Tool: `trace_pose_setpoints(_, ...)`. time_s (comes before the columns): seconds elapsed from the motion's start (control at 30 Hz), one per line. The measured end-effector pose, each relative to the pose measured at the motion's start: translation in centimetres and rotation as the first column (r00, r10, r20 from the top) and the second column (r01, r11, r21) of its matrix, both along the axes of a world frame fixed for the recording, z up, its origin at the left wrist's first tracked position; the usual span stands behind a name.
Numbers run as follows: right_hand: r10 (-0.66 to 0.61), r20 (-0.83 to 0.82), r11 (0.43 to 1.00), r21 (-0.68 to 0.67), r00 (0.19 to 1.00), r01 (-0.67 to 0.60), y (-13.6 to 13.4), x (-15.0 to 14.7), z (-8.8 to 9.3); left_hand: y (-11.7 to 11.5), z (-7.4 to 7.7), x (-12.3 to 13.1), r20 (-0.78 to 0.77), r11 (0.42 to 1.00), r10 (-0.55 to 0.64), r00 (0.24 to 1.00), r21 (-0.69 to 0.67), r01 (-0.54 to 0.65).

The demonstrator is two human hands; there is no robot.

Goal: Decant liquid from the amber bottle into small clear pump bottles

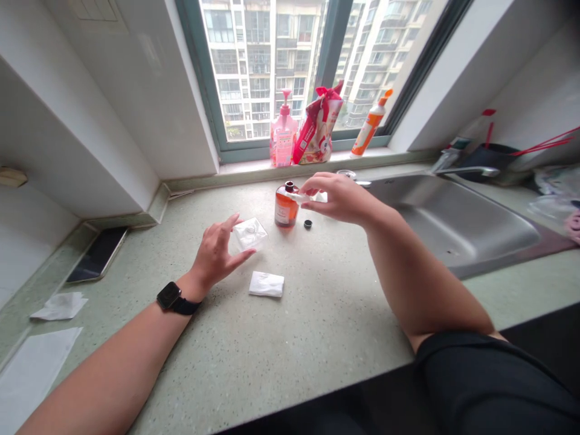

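My left hand (pixel 215 251) grips a small clear square box (pixel 251 234) between thumb and fingers, just above or on the countertop. Pinched in my right hand (pixel 333 196) is a soft white wad (pixel 296 197), tissue or cotton; I cannot tell which. It is beside the neck of an amber bottle (pixel 285 208) that stands upright and uncapped, with a pale label. The black cap (pixel 308 224) lies on the counter to the bottle's right. A folded white tissue (pixel 266 284) rests flat in front of the box.
On the windowsill are a pink pump bottle (pixel 284 139), a red-and-white bag (pixel 319 130) and an orange-and-white bottle (pixel 370 128). A steel sink (pixel 457 217) is set in at the right. A phone (pixel 98 254) and papers (pixel 38 368) lie on the left of the countertop (pixel 272 350).
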State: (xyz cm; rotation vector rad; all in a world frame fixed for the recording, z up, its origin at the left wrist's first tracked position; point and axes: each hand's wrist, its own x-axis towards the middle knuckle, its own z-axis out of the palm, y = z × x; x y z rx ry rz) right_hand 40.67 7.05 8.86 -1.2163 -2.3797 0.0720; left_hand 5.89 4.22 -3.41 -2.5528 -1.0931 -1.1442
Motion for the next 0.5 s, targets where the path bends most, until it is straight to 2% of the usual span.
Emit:
trace_pose_setpoints(0.1,-0.147,0.15,0.983,-0.084,0.978,0.161,0.1,2.3,1.0,0.0,0.0,0.0,-0.007,1.0,-0.005,1.0,-0.012,0.005)
trace_pose_setpoints(0.2,-0.239,0.345,0.922,-0.212,0.908,0.323,0.5,3.5,0.9,0.0,0.0,-0.1,-0.011,1.0,0.008,1.0,-0.024,-0.009)
trace_pose_setpoints(0.3,-0.239,0.469,0.87,-0.286,0.85,0.402,1.3,3.9,0.0,0.1,-0.1,-0.2,-0.016,1.0,0.005,1.0,-0.019,-0.005)
trace_pose_setpoints(0.5,-0.233,0.577,0.802,-0.341,0.783,0.49,2.8,3.3,-2.6,0.2,-0.1,-0.3,-0.027,1.0,-0.011,1.0,-0.017,0.01)
